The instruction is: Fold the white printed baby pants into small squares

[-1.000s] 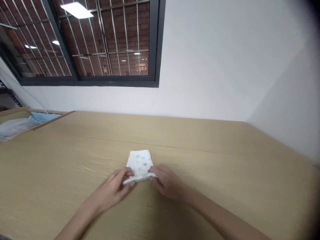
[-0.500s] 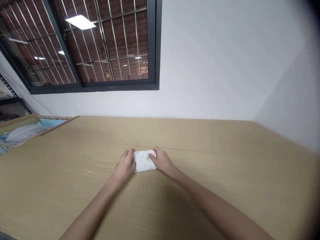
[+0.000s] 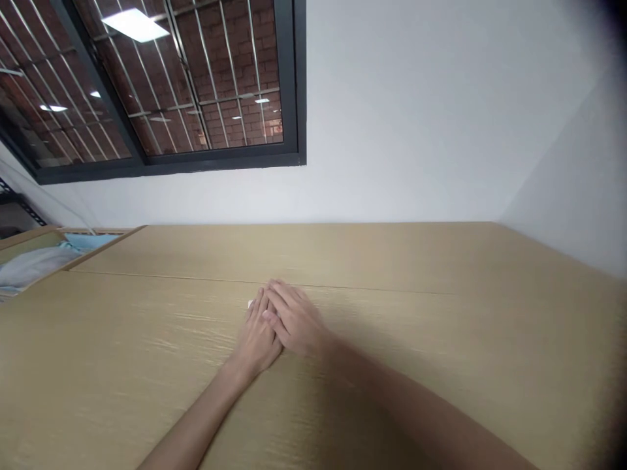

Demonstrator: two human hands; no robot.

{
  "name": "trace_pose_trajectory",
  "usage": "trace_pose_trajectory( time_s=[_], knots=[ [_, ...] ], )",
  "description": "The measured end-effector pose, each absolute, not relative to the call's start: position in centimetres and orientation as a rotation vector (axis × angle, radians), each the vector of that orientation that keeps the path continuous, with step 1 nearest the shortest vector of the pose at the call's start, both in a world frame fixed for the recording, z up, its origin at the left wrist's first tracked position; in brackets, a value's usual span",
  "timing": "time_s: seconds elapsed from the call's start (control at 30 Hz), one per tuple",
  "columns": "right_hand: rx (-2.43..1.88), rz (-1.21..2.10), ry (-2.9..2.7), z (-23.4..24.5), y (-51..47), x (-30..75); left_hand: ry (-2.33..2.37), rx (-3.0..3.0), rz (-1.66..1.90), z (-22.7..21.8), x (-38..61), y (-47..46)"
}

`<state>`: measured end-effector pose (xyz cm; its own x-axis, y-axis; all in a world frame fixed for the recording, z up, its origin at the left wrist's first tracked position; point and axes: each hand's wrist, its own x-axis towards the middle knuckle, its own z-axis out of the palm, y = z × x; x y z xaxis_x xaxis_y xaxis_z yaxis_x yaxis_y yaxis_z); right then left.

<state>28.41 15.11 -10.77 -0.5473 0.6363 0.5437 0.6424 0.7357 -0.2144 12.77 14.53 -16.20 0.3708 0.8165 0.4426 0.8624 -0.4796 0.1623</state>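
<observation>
Both of my hands lie flat, one over the other, on a small folded white cloth (image 3: 250,303) on the wooden table (image 3: 392,339). My left hand (image 3: 258,336) is underneath with its fingers stretched out. My right hand (image 3: 292,320) rests across it, fingers also extended. The cloth is almost wholly hidden; only a sliver of white shows at the left fingertips.
A tray or bin (image 3: 73,243) at the far left holds grey and light blue fabric (image 3: 29,264). A seam runs across the table behind my hands. A white wall and a barred window (image 3: 147,85) stand beyond the table's far edge.
The cloth went from a longer fold to a small packet. My hands moved from its near edge to its sides, then came together flat on top, covering it.
</observation>
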Motion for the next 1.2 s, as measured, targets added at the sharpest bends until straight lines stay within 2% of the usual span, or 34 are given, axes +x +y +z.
trace_pose_trajectory(
  time_s=[0.13, 0.4, 0.63, 0.73, 0.83, 1.0, 1.2],
  knots=[
    [-1.004, 0.05, -2.445, -12.5, 15.3, 28.4, -1.652, -2.496, -0.502, -17.7, 12.7, 14.3],
    [-1.106, 0.12, -2.556, -13.6, 16.4, 30.8, -1.801, -2.428, -0.409, -17.4, 10.7, 13.3],
    [-1.22, 0.109, -2.55, -11.8, 16.8, 32.2, -1.672, -2.383, -0.523, -16.9, 10.0, 12.3],
    [-1.12, 0.121, -2.526, -10.0, 16.5, 32.4, -1.617, -2.431, -0.565, -15.4, 10.6, 11.9],
    [-0.993, 0.278, -2.594, -8.8, 16.3, 32.7, -1.649, -2.448, -0.623, -14.5, 11.1, 11.7],
    [-0.961, 0.476, -2.653, -9.1, 16.8, 33.3, -1.727, -2.521, -0.657, -14.3, 10.6, 12.2],
    [-0.913, 0.51, -2.56, -10.3, 17.4, 33.6, -1.724, -2.567, -0.686, -14.6, 9.4, 13.3]
  ],
)
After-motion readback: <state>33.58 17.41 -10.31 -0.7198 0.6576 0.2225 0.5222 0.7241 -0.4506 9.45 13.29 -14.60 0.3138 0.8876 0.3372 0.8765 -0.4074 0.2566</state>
